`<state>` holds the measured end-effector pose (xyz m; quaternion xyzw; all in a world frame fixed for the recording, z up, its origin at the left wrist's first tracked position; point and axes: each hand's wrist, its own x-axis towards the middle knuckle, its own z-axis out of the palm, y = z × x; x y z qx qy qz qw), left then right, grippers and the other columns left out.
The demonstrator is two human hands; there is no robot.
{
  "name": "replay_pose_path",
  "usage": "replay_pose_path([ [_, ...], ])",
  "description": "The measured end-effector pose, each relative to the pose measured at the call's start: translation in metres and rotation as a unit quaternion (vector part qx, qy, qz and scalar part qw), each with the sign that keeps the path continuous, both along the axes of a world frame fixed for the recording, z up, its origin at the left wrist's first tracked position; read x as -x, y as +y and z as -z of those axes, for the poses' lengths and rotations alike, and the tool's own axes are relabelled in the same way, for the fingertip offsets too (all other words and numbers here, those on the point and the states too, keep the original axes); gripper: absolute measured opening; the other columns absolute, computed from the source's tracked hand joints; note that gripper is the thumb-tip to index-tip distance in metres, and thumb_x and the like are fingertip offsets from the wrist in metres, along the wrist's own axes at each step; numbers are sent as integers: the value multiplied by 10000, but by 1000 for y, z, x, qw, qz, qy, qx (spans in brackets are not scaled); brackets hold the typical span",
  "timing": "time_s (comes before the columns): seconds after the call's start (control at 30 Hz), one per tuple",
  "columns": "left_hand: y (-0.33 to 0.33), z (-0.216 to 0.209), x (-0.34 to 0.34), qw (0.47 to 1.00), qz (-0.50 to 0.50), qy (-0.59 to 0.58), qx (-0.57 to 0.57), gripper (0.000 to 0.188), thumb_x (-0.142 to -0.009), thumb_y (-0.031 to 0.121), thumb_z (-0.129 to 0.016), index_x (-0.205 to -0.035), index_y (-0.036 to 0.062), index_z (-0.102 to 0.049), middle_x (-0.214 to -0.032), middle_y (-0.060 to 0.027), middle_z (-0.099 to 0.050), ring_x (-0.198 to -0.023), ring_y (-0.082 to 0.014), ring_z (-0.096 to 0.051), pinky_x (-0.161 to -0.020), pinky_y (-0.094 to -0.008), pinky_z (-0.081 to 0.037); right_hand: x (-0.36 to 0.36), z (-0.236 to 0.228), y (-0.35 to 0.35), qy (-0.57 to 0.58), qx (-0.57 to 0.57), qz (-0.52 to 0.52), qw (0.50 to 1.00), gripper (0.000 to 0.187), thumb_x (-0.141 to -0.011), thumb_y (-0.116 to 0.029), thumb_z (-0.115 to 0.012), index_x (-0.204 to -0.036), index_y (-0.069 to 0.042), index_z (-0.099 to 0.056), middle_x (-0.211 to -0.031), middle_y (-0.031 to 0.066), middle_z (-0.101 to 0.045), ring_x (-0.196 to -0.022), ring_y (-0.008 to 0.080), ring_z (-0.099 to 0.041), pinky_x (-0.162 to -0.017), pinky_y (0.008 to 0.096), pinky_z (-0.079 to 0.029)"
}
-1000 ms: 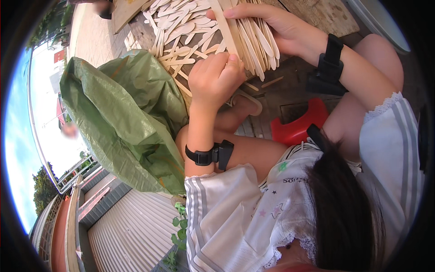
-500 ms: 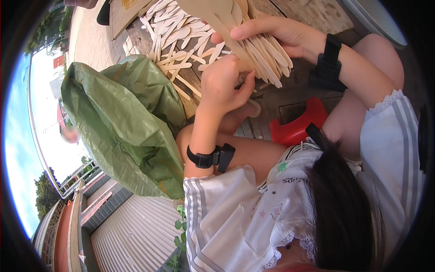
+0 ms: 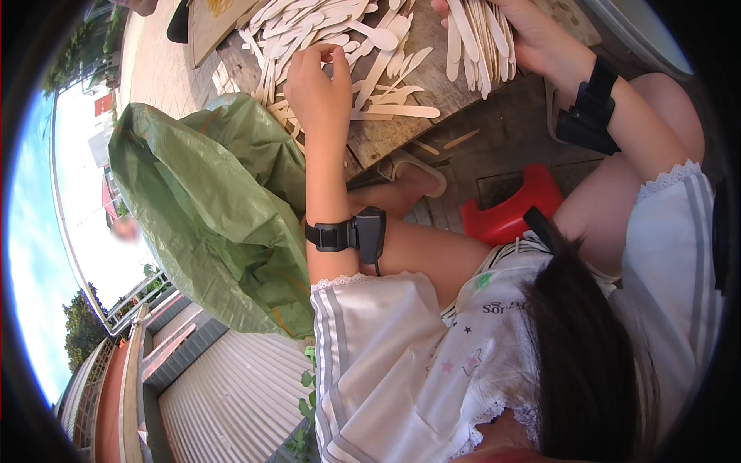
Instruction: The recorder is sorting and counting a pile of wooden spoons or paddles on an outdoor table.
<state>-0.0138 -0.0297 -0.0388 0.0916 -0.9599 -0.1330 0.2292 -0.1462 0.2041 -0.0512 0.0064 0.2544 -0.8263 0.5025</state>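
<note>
My right hand (image 3: pixel 532 38) is closed around a thick bundle of wooden spoons (image 3: pixel 485 50) at the top right, their handle ends pointing down toward me. The upper ends of the bundle are cut off by the picture's edge. My left hand (image 3: pixel 319 89) hovers over the near side of a loose pile of pale wooden cutlery (image 3: pixel 301 27), its fingers curled toward the thumb. Whether anything sits in those fingertips is hidden. Beside it lie a wooden spoon (image 3: pixel 376 35), a wooden fork (image 3: pixel 399 95) and a flat handle (image 3: pixel 405 112) near the table edge.
A green woven sack (image 3: pixel 208 201) stands left of the worn wooden table (image 3: pixel 378 139). Below the table is a red plastic stool (image 3: pixel 515 204). Stray wooden pieces (image 3: pixel 461 139) lie on the floor. A pale basin (image 3: pixel 641 31) stands at the far right.
My left hand has left the bundle and moved left and up over the pile. My right hand has carried the bundle up and right, uncovering cutlery on the table.
</note>
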Motion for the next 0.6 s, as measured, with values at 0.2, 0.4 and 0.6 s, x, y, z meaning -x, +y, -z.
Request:
replay_pose_path([
  [0.2, 4, 10, 6, 961, -138, -126, -204, 391, -814, 388, -675, -802, -2, -649, -681, -40, -565, -629, -177, -527, -628, -318, -434, -4, 7, -7, -5, -45, 14, 999, 219, -848, -128, -653, -1024, -2, -623, -844, 81, -675, -744, 160, -662, -690, 297, -574],
  [0.4, 10, 14, 14, 894, -122, -157, -402, 234, -838, 234, -666, -827, 4, -622, -642, 47, -493, -582, -50, -438, -504, -216, -367, 1, -10, 0, -12, -20, 53, 998, 198, -849, -110, -652, -1012, -1, -618, -838, 76, -672, -746, 155, -661, -699, 303, -573],
  [0.6, -29, -20, -26, 856, -170, -61, -484, 197, -905, 223, -551, -935, 33, -593, -831, -40, -658, -620, -64, -484, -561, -206, -369, -1, -25, -28, -3, 58, 19, 998, 129, -858, -107, -632, -937, -6, -619, -816, 88, -673, -723, 169, -662, -712, 319, -578],
])
